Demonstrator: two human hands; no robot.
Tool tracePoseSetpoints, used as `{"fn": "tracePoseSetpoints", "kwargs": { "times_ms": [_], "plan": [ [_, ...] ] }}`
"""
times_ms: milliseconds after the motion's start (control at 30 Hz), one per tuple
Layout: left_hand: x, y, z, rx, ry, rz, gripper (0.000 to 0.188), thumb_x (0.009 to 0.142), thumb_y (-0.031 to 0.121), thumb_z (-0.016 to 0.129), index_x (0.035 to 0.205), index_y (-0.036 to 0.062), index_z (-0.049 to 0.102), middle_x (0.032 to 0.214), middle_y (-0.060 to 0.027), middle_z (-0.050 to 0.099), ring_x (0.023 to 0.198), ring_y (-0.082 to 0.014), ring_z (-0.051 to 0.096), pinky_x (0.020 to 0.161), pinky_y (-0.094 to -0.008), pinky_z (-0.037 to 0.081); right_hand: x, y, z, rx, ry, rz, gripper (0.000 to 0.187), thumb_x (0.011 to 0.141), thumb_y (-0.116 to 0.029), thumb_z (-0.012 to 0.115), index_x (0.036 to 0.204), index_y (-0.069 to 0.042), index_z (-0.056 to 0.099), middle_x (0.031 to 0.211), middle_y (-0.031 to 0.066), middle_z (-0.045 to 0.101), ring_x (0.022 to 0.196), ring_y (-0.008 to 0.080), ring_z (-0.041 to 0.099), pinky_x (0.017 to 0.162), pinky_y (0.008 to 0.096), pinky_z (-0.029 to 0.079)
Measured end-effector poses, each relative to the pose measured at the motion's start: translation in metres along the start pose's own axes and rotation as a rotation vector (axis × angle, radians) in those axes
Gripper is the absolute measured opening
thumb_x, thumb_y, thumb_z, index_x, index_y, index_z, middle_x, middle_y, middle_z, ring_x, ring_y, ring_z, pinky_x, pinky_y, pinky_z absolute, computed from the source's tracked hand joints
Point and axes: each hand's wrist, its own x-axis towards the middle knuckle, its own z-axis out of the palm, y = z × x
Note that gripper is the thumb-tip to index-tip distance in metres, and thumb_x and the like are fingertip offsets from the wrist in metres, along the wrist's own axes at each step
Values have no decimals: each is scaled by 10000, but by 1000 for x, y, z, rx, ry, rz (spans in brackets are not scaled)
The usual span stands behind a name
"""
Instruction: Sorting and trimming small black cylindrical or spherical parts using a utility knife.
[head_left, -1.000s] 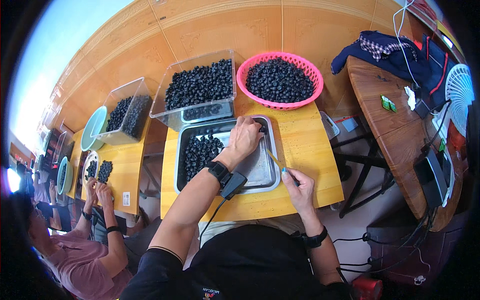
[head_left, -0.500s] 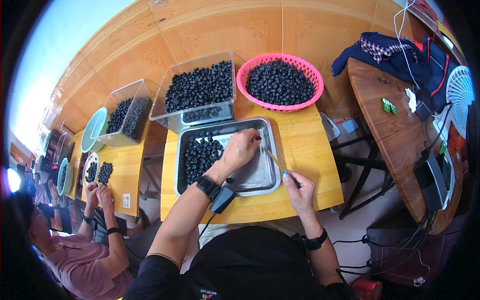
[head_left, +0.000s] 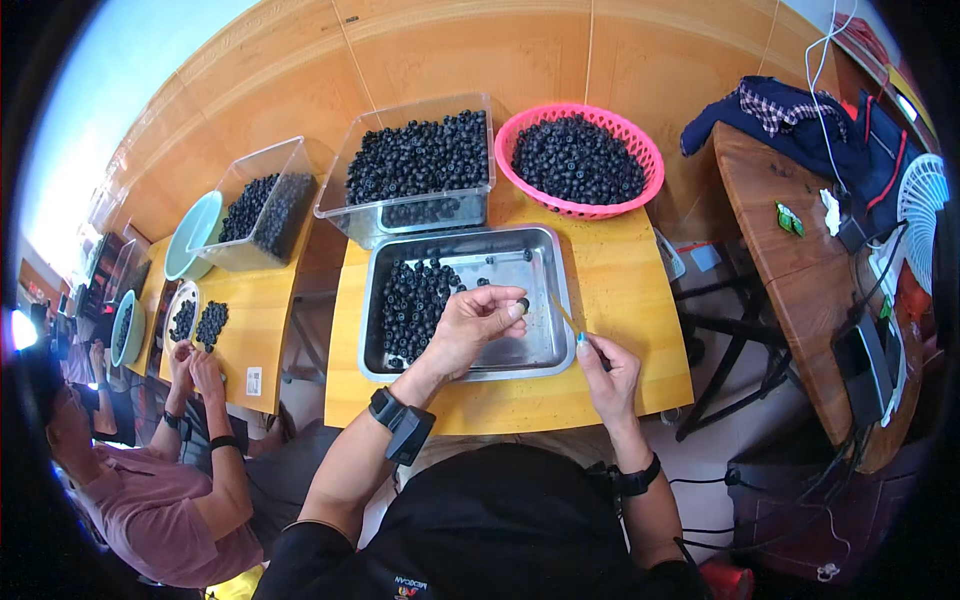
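My left hand (head_left: 478, 325) is turned with its fingers upward over a metal tray (head_left: 545, 358). Pinched at its fingertips is one dark blueberry (head_left: 523, 304). Loose blueberries (head_left: 412, 305) heap in the tray's left half, and a few lie singly toward its far side. To the right of the tray, my right hand (head_left: 612, 372) is closed around a thin yellowish tool (head_left: 563, 312) with a light blue part near the fingers. The tool slants up over the tray's right rim, its tip pointing toward the berry; its exact kind is unclear.
Behind the tray stand a clear plastic bin (head_left: 350, 212) and a pink basket (head_left: 648, 170), both full of blueberries. The yellow table (head_left: 640, 300) ends near me. On the left a co-worker (head_left: 170, 500) handles berries at another table. A brown table (head_left: 770, 230) stands on the right.
My left hand has turned from knuckles up, low over the tray, to fingers up with the berry in view. My right hand keeps the tool beside the tray. The whole view has shifted slightly.
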Motion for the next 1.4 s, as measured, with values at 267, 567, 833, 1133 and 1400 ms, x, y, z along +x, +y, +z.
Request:
{"fn": "tracePoseSetpoints", "kwargs": {
  "times_ms": [267,567,833,1133,1400],
  "plan": [
    [-16,-5,9,-273,-45,-41,198,970,72,638,1162,24,641,946,-53,692,840,-139,697,800,-287,622,4,-36,14,28,-129,-84,319,940,-229,721,1082,56,705,797,54,674,699,74,568,627,235,457],
    [-31,-6,15,-515,-101,-26,269,999,78,595,1261,20,592,1081,-70,683,955,-167,703,866,-326,622,0,-42,20,-58,-192,-139,332,939,-243,723,1074,59,700,814,62,674,718,84,573,646,239,459],
    [-36,-9,19,-620,-103,1,265,1001,73,587,1257,4,590,1054,-93,696,962,-181,712,866,-333,626,-1,-53,19,-89,-210,-188,326,929,-237,729,1075,54,701,801,72,672,701,94,583,641,249,461],
    [-40,-9,17,-592,-139,6,144,996,75,599,1122,13,632,969,-77,699,883,-148,707,833,-304,628,-5,-52,20,-50,-191,-177,312,932,-228,726,1059,57,706,808,80,675,710,96,584,640,250,460],
    [-44,-12,15,-574,-134,0,184,978,86,627,1154,36,615,958,-73,675,895,-153,699,840,-304,625,-5,-54,19,-56,-204,-209,327,927,-233,732,1058,65,702,798,98,673,697,119,593,635,266,463]
  ]
}}
